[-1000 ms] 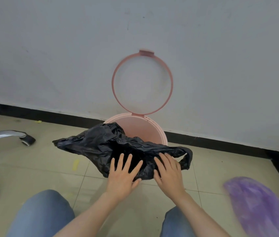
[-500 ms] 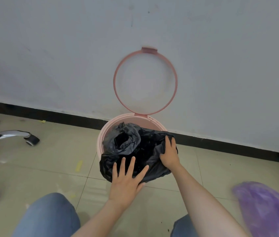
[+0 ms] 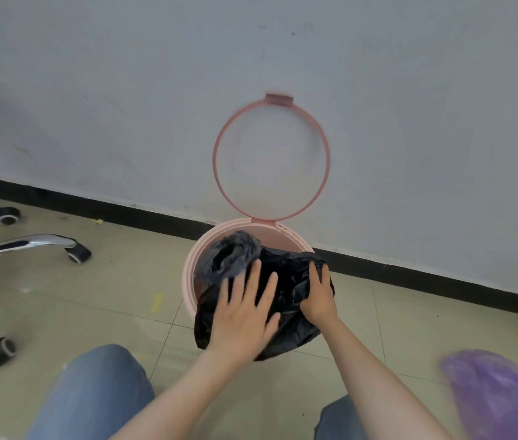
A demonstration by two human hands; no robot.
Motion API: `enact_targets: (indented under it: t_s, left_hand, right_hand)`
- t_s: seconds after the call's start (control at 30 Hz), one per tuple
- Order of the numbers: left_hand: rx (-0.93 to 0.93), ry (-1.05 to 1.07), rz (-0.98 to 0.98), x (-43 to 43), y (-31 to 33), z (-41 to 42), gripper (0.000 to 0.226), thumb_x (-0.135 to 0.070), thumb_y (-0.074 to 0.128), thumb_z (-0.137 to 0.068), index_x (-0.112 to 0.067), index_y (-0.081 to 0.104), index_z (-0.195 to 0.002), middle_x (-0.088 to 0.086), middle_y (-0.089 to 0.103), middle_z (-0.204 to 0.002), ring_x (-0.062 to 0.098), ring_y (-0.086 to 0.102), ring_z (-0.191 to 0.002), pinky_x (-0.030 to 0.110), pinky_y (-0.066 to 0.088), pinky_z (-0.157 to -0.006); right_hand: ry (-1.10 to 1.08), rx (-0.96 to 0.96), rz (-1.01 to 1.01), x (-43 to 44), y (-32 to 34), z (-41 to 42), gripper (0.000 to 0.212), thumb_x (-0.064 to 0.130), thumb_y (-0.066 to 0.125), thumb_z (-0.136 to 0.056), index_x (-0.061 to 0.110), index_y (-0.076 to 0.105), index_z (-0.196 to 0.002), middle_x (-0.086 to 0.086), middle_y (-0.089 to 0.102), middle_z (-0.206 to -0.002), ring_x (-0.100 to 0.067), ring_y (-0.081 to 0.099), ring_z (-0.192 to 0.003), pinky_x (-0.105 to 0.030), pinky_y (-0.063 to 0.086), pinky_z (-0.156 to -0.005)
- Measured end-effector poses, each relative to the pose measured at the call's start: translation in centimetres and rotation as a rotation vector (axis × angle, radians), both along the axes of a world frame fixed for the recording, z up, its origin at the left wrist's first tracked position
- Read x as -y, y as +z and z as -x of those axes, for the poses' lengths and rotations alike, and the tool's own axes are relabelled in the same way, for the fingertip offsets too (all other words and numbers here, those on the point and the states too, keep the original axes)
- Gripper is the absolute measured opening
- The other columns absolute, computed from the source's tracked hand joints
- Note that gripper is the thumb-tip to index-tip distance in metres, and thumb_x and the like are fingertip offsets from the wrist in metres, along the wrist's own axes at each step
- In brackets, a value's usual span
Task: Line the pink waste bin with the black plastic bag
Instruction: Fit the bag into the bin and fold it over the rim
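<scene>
Since half a second before, the left hand [image 3: 241, 315] had slid forward and up over the bag [image 3: 286, 290], from the near edge onto its top, while the right hand [image 3: 318, 293] stayed at the bag's right side. The left hand lay flat with fingers spread wide, palm down on the black plastic, pressing rather than gripping; it held nothing closed in it. The right hand was curled, fingers [image 3: 315, 274] hooked over a fold of the bag at the bin's right rim, with plastic pinched under them.

The bag sat bunched across the mouth of the bin [image 3: 189, 281], draped over the near and right rim under both hands and hanging down the near wall below the left palm. Beyond the left fingertips a crumpled greyish lump of the bag stuck up inside the opening. Left of the left hand, the pink rim and some inner wall were still bare, as was the far inner wall past the lump.

Past both hands the bin's ring [image 3: 271, 160] stood tilted up against the wall [image 3: 124, 90], hinged at the far rim. Well left of the left hand were chair legs [image 3: 23, 244] on castors. Near the right forearm lay a blurred purple bag [image 3: 499, 395]. Knees in jeans [image 3: 92, 392] showed below the arms.
</scene>
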State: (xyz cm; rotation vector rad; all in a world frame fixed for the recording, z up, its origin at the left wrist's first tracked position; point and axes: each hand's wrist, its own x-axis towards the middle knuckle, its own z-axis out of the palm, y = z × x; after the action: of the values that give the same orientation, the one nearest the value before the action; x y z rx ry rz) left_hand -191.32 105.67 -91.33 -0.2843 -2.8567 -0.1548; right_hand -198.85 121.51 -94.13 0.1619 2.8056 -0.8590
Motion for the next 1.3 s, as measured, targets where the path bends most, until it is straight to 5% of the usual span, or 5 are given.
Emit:
enact_targets:
  t_s: [0.43,0.73,0.93,1.1,1.3]
  left_hand:
    - [0.568,0.470,-0.331,10.7,-1.7,1.9,0.074,-0.064,0.035,-0.085,-0.041,-0.007,-0.141,0.016,-0.010,-0.155,0.048,0.000,-0.138,0.060,0.018,-0.109]
    - [0.474,0.380,-0.240,10.4,-1.5,-0.6,0.077,-0.055,0.034,-0.090,-0.017,-0.005,-0.145,0.021,0.000,-0.155,0.036,0.008,-0.142,0.044,0.023,-0.113]
    - [0.394,0.263,-0.035,11.1,-2.2,-4.2,0.075,-0.060,0.000,-0.088,-0.015,0.040,-0.131,0.023,0.055,-0.129,0.036,0.035,-0.124,0.054,0.048,-0.089]
    - [0.561,0.277,-0.324,10.2,-3.3,-6.2,0.094,-0.079,0.010,-0.073,-0.020,-0.007,-0.144,0.012,-0.016,-0.154,0.036,0.001,-0.143,0.046,0.016,-0.115]
    - [0.516,0.256,-0.707,9.7,-3.7,-6.8,0.099,-0.045,0.056,-0.084,-0.028,-0.025,-0.137,-0.004,-0.037,-0.147,0.023,0.000,-0.144,0.034,0.033,-0.111]
  right_hand:
    - [0.138,0.035,-0.037,1.0,-0.8,-2.5,0.088,-0.012,0.047,-0.079,0.027,0.003,-0.144,-0.002,-0.011,-0.156,-0.029,0.027,-0.136,-0.025,0.038,-0.074]
    - [0.135,0.041,-0.100,1.2,-0.3,-2.6,0.086,-0.010,0.047,-0.080,0.025,0.003,-0.145,-0.004,-0.010,-0.156,-0.029,0.018,-0.139,-0.034,0.043,-0.092]
    - [0.135,0.041,-0.108,1.2,-0.3,-2.7,0.086,-0.010,0.047,-0.080,0.025,0.002,-0.144,-0.004,-0.010,-0.156,-0.031,0.018,-0.138,-0.035,0.044,-0.089]
    - [0.133,0.041,-0.105,1.3,-0.2,-2.7,0.085,-0.010,0.047,-0.079,0.024,0.004,-0.144,-0.006,-0.008,-0.156,-0.031,0.015,-0.139,-0.037,0.042,-0.096]
    - [0.137,0.029,-0.102,1.3,0.1,-2.8,0.083,-0.009,0.046,-0.080,0.023,0.005,-0.144,-0.006,-0.006,-0.156,-0.030,0.011,-0.141,-0.037,0.036,-0.102]
